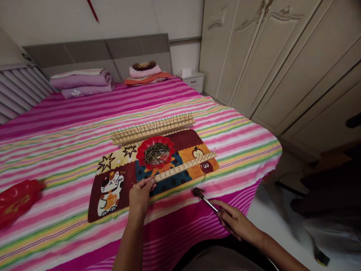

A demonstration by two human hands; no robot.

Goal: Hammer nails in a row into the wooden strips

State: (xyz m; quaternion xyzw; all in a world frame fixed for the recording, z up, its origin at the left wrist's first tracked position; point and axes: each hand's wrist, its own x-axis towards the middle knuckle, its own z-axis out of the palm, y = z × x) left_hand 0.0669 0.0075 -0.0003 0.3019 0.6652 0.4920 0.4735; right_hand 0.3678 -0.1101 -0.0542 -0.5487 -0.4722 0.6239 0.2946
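Note:
My left hand is closed on the near end of a thin wooden strip with a row of nails standing up along it. The strip lies across a patterned mat on the bed. In my right hand is a hammer, its dark head over the bed's front part, to the right of the strip's near end. Beyond the strip, a red scalloped dish holds a heap of loose nails. Behind the dish lie wooden strips studded with many upright nails.
A red plastic tray lies at the far left on the striped bedspread. Folded bedding and a second pile rest near the headboard. A nightstand and a wardrobe stand at the right.

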